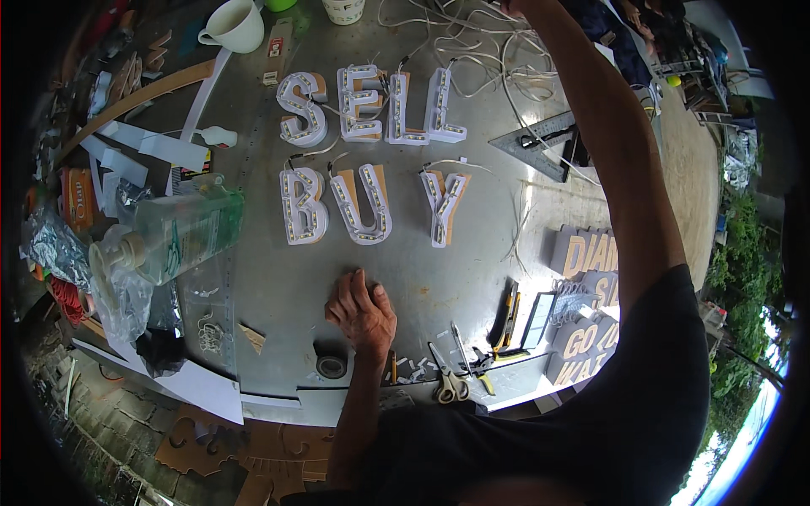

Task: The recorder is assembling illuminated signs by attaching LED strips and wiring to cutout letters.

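Observation:
My left hand [363,310] rests on the grey metal tabletop [405,329], its fingers loosely bent and apart, with nothing in them. Above it lie two rows of white letter-shaped sign pieces, an upper row [363,110] and a lower row [363,207]. LED modules line each letter, and short wires come off several of them. My right arm [603,110] stretches to the far edge, where my right hand [513,7] is mostly cut off by the picture's top. It is nearest a tangle of pale cable [498,55]; its fingers are hidden.
Left of the letters are a pump bottle [190,232], a mug [234,27] and white offcuts. A roll of black tape [331,363], scissors [452,384], pliers [481,364] and a utility knife [506,316] line the near edge. A set square [540,143] and grey letter signs [582,253] lie right.

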`<action>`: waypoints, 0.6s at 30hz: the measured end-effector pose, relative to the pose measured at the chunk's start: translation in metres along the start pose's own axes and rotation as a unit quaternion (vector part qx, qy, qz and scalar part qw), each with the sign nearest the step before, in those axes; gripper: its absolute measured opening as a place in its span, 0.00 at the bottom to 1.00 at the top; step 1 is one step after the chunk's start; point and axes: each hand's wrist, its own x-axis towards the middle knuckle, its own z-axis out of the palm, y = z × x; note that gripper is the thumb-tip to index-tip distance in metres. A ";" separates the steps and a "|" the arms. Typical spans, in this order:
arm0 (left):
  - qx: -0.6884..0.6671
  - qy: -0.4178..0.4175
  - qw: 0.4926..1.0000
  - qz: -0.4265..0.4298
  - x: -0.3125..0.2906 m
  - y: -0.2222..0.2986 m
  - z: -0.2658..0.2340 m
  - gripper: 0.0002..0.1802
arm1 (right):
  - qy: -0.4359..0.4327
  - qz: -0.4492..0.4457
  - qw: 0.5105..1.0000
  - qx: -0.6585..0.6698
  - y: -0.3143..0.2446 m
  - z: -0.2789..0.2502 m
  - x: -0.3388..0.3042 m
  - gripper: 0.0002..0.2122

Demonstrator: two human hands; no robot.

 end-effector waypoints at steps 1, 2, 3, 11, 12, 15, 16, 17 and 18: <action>-0.012 0.002 1.000 0.003 0.001 0.001 0.000 0.21 | 0.003 -0.010 1.000 0.005 -0.009 -0.015 -0.023 0.08; -0.025 0.005 1.000 0.008 0.001 0.001 0.001 0.22 | -0.064 -0.010 0.996 -0.061 -0.019 -0.039 -0.043 0.07; -0.026 0.011 1.000 0.003 -0.003 0.000 0.003 0.22 | -0.136 -0.004 0.982 -0.129 -0.021 -0.044 -0.069 0.07; -0.039 0.040 0.998 0.016 -0.015 -0.004 0.007 0.23 | -0.200 -0.152 0.962 0.105 0.046 -0.063 -0.286 0.13; -0.033 0.042 0.998 0.019 -0.018 -0.006 0.008 0.23 | -0.198 -0.139 0.964 0.109 0.061 -0.061 -0.334 0.13; -0.048 0.056 0.997 0.019 -0.011 -0.005 0.013 0.23 | -0.268 -0.222 0.933 0.092 0.111 -0.071 -0.451 0.46; -0.047 0.053 0.997 0.014 -0.008 -0.005 0.012 0.22 | -0.281 -0.191 0.926 0.167 0.138 -0.067 -0.491 0.45; -0.058 0.090 0.994 0.030 -0.004 -0.002 0.010 0.22 | -0.287 -0.169 0.928 0.167 0.164 -0.076 -0.524 0.30; -0.060 0.094 0.993 0.031 -0.006 -0.003 0.010 0.22 | -0.294 -0.149 0.929 0.169 0.192 -0.080 -0.557 0.21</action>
